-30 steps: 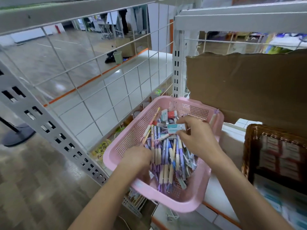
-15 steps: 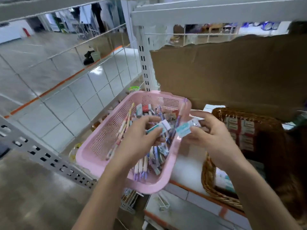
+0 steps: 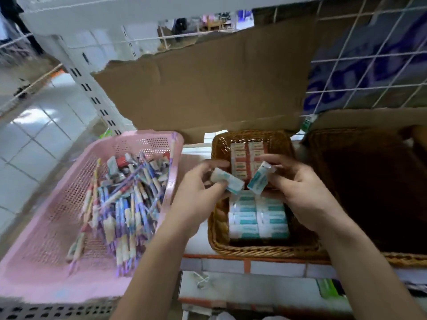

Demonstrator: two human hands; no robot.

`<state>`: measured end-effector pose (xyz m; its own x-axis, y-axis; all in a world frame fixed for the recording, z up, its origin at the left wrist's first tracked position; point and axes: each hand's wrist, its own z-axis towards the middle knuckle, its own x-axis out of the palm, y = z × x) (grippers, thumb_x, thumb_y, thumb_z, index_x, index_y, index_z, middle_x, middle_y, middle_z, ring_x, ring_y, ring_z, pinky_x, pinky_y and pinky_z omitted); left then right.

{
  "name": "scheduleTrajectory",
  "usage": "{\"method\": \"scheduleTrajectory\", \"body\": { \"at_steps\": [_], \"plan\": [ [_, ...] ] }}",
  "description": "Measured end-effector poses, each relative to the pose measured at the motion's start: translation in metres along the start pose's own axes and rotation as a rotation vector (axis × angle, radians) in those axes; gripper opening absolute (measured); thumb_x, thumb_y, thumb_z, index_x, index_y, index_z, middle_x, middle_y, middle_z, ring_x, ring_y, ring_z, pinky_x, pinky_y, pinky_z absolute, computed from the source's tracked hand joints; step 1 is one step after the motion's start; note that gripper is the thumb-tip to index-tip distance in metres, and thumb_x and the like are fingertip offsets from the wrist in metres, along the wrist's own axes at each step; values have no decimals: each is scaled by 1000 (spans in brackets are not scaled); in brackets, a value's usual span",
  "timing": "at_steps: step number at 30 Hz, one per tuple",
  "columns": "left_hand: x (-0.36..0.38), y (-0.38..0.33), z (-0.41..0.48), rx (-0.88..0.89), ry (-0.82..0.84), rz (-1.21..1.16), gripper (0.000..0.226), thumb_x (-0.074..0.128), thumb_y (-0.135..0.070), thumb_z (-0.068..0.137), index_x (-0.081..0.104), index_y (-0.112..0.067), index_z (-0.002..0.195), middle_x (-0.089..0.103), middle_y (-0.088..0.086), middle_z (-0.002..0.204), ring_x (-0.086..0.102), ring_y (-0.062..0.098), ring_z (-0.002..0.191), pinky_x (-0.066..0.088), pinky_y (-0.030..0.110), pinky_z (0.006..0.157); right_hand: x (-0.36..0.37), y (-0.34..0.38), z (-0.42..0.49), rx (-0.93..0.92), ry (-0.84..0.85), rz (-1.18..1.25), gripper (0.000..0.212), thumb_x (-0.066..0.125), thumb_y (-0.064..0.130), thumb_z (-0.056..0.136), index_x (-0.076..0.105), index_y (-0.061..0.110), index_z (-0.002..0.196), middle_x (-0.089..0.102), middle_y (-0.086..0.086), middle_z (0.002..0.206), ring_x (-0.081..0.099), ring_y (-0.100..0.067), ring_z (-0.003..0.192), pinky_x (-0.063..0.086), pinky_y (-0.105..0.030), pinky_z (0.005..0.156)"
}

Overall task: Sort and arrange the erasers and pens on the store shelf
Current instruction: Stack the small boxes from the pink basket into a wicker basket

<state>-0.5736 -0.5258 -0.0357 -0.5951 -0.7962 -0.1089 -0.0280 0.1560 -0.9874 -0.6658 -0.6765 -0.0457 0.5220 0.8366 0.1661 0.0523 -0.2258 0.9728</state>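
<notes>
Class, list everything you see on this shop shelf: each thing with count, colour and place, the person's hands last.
pink basket: one, pink, left
pens: many, mostly purple and blue, heaped in the pink basket
wicker basket: one, brown, centre
red erasers: several, red and white, its far end
teal erasers: several, teal and white, its near end
second wicker basket: one, brown, right
cardboard: one sheet, brown, behind the baskets
left eraser: one, teal and white, over the wicker basket
right eraser: one, teal and white, beside it
left hand: grips the left eraser
right hand: grips the right eraser
</notes>
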Motion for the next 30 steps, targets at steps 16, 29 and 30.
{"method": "scheduleTrajectory", "body": {
  "at_steps": [16,29,30],
  "plan": [
    [11,13,-4,46,-23,116,6,68,-14,84,64,-16,89,70,0,92,69,14,86,57,27,70,-25,-10,-15,19,-87,-24,21,53,3,91,62,17,104,62,-5,101,66,-20,94,58,-29,70],
    [13,21,-4,85,-19,171,36,70,-5,82,62,-37,95,71,-10,95,68,7,91,57,20,72,-20,-14,-14,106,-91,-110,21,46,8,97,60,21,106,57,-1,117,59,-23,106,59,-37,72],
    [12,21,-3,82,-20,213,36,69,-6,82,62,-39,96,69,-13,95,67,6,91,57,22,73,-19,-12,-13,104,-64,-151,21,53,7,93,59,22,108,57,0,119,60,-22,106,58,-38,75]
  ]
}}
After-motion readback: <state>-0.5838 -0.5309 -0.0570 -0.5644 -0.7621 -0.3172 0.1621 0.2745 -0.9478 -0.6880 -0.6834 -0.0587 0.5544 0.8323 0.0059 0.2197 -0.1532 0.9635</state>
